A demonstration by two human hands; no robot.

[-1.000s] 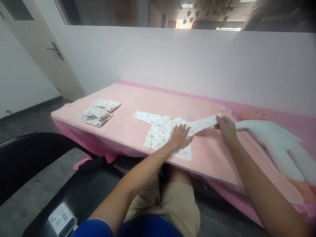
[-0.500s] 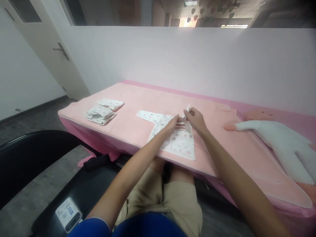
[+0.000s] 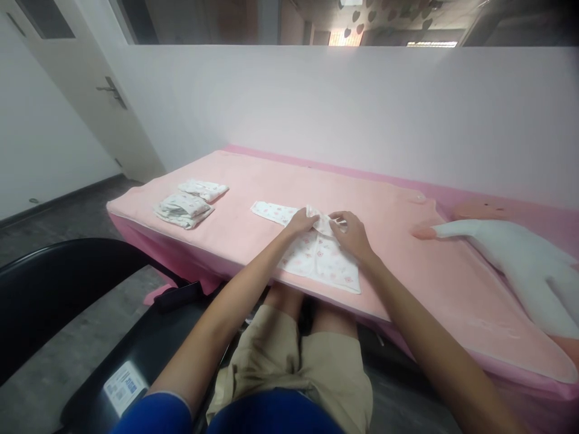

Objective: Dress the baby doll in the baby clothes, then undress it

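The right hand [image 3: 354,235] has its thumb and forefinger drawn narrow, pinching cloth near the right shoulder of the shirt [image 3: 323,265]. The left hand [image 3: 301,223] meets it from the other side, thumb on the same fold by the collar; its fingers are partly hidden, so I cannot tell whether it grips or only presses.

The shirt lies on the table [image 3: 384,196] at the near edge, in front of the person, hem toward the lap. Its left sleeve [image 3: 272,211] reaches out flat past the left hand, while no right sleeve sticks out on the other side. Two folded bundles, a nearer pile [image 3: 183,211] and a farther one [image 3: 204,189], sit apart to the left.

The step in hand looks like folding the right sleeve in across the chest. The next move likely calls for smoothing that fold flat, then bringing the left sleeve over to match, keeping the body square and the first fold from springing back.
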